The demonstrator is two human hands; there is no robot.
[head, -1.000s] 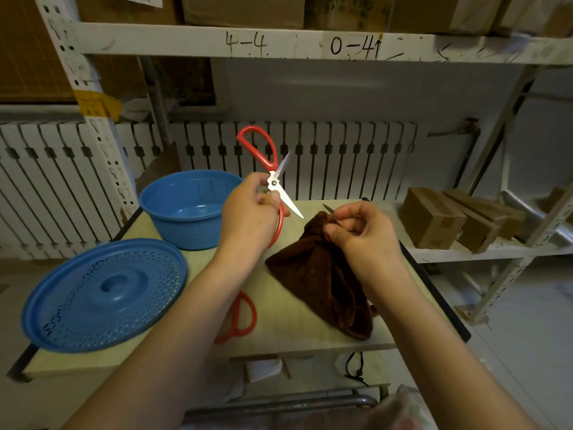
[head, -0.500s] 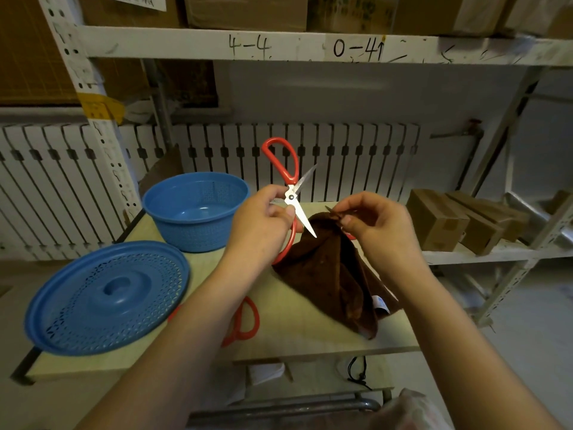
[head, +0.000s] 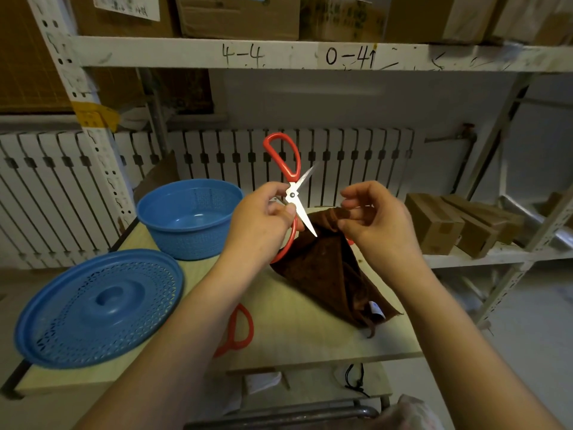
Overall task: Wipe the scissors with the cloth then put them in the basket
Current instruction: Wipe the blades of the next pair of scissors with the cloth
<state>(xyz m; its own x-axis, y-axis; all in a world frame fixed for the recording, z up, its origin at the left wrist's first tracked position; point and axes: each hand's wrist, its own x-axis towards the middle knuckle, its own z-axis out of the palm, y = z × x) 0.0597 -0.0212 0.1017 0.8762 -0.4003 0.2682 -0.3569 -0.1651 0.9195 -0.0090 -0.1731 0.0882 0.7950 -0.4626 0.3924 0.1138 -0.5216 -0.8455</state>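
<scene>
Head view took in the wooden table (head: 297, 333) first, and on it, out at ten o'clock from the hands, the blue basket (head: 189, 220) stood open and apparently empty, with its blue perforated lid (head: 99, 305) lying nearer, at about eight o'clock. The brown cloth (head: 328, 274) came next, its top pinched up by the right hand (head: 375, 225), whose fingers were closed on the fabric while the rest draped down onto the table at five o'clock. Just beside it the left hand (head: 263, 223) was clamped round the pivot of the red-handled scissors (head: 293, 189), blades spread wide: one handle loop up at twelve o'clock, one blade tip pointing down at the cloth. A second red handle (head: 237, 328) peeked out from under the left forearm at six o'clock.

By the look of it, this was the wiping step, the open blade about to meet the cloth. The next move would call for drawing that blade through the pinched fold, edge kept away from the fingers, before carrying the scissors across to the basket.
</scene>
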